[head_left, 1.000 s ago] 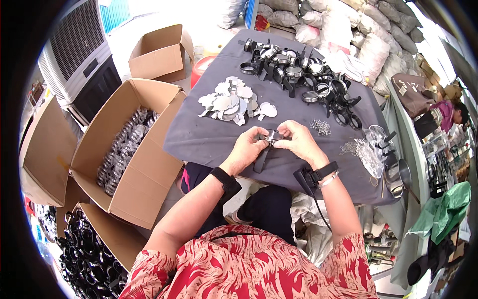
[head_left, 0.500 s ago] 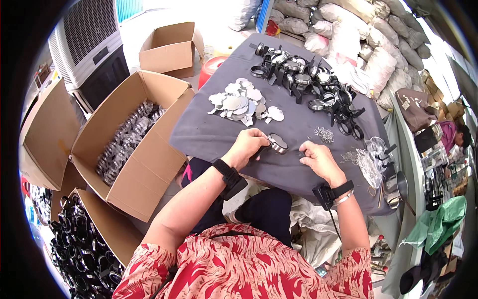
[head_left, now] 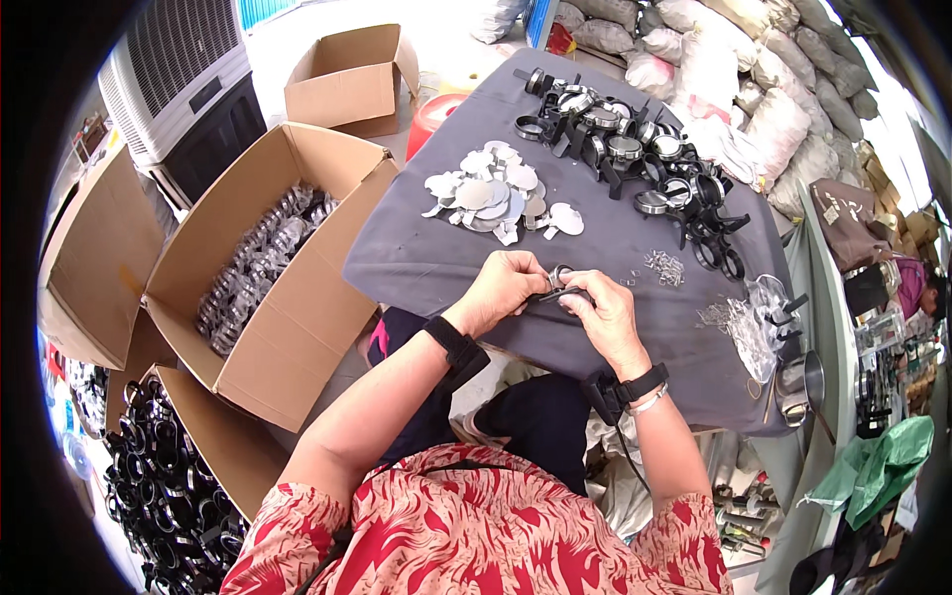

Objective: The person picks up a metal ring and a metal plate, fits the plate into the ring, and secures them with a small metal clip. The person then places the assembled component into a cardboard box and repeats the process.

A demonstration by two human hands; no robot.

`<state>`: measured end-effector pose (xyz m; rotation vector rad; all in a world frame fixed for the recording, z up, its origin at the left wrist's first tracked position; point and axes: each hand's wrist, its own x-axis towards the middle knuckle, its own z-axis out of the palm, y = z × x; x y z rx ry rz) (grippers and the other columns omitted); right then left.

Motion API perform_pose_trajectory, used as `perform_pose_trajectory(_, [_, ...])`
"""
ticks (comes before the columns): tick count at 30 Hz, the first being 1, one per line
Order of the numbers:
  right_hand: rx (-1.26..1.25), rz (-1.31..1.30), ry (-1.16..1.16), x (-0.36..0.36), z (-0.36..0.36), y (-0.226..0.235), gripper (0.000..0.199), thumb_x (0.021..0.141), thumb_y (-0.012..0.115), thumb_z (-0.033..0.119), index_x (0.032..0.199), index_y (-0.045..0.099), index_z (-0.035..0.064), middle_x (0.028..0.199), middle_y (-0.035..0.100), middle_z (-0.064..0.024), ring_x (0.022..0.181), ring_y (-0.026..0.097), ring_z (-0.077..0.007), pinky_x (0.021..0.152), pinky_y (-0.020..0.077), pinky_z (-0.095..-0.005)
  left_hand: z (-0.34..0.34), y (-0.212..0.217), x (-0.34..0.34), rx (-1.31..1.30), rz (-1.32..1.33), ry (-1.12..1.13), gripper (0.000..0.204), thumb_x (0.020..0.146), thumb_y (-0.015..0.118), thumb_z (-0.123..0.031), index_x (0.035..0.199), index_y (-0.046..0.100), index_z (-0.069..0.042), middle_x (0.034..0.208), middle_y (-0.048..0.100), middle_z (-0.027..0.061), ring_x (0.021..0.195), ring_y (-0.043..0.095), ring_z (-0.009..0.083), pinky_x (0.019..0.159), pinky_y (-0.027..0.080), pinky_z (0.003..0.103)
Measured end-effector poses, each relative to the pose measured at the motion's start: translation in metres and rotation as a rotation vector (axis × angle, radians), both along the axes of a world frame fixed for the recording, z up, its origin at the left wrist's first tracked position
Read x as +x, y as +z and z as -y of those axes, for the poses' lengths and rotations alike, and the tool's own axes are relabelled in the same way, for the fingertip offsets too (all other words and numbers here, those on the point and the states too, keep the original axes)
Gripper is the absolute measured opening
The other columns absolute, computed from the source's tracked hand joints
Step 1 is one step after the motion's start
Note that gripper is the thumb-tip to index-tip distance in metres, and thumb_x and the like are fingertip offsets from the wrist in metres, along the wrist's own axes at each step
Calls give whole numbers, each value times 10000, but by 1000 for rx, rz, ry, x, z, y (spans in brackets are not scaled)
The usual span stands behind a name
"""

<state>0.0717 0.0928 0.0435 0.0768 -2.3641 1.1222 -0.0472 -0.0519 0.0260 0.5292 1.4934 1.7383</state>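
Near the six o'clock edge of the grey-covered counter (head_left: 436, 260), both hands meet over one black-and-metal ring piece (head_left: 559, 274). The left hand (head_left: 504, 288) comes to it from nine o'clock, its grip pinching the near side between thumb and fingertips; the right hand (head_left: 607, 312) closes in from about four o'clock, thumb and fingers pressed on the opposite side (the fingers hide much of the piece, so its exact shape is hard to read).

Taking the held piece as the dial's centre, a loose pile of pale flat discs with tabs (head_left: 496, 193) lies at eleven o'clock. At one o'clock spreads a heap of black ring parts (head_left: 625, 149), many with shiny metal rims. Small metal bits (head_left: 664, 268) are scattered near three o'clock, with a clear plastic bag (head_left: 762, 319) farther out that way, and a metal cup (head_left: 793, 387) sits at four, by the counter's edge.

Off the counter, a large cardboard box (head_left: 307, 317) at nine o'clock holds clear-wrapped pieces (head_left: 263, 263); more black rings (head_left: 164, 476) fill a space at eight. A red bucket (head_left: 431, 121) stands toward eleven, and stacked sacks (head_left: 709, 84) rise beyond the counter at one.
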Motion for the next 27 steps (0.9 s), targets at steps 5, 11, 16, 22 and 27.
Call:
perform_pose_trajectory(5, [196, 3, 30, -6, -4, 9, 232, 724, 719, 30, 921, 596, 35, 844, 644, -97, 774, 641, -283, 664, 512, -353, 4, -20, 15, 93, -642, 228, 161, 777, 645, -112, 844, 572, 16, 591, 553, 111, 513, 522, 153, 511, 425, 304])
perform_pose_trajectory(11, [241, 60, 118, -20, -8, 22, 171, 743, 690, 60, 883, 595, 40, 770, 620, -90, 709, 628, -273, 612, 491, -358, 9, -17, 25, -36, -1012, 276, 252, 755, 680, -164, 898, 530, -20, 657, 583, 157, 580, 591, 348, 520, 454, 422])
perform_pose_trajectory(16, [-61, 423, 224, -41, -14, 45, 81, 750, 639, 37, 806, 595, -2, 634, 604, -65, 554, 595, -126, 528, 452, -276, 7, -18, 23, -60, -1052, 315, 230, 782, 670, -169, 883, 521, -25, 656, 576, 155, 591, 580, 366, 527, 448, 441])
perform_pose_trajectory(22, [24, 150, 73, -19, -13, 16, 137, 741, 690, 42, 845, 607, 10, 744, 630, -92, 601, 610, -195, 560, 471, -298, 2, -18, 21, -12, -1052, 274, 274, 780, 690, -159, 941, 517, -19, 652, 561, 160, 569, 567, 346, 513, 430, 389])
perform_pose_trajectory(27, [140, -8, 6, -5, -5, 5, 175, 744, 704, 45, 885, 601, 32, 806, 647, -96, 649, 631, -242, 585, 493, -331, 4, -20, 23, -4, -1009, 223, 299, 757, 727, -175, 927, 528, -31, 655, 572, 155, 564, 581, 324, 513, 437, 371])
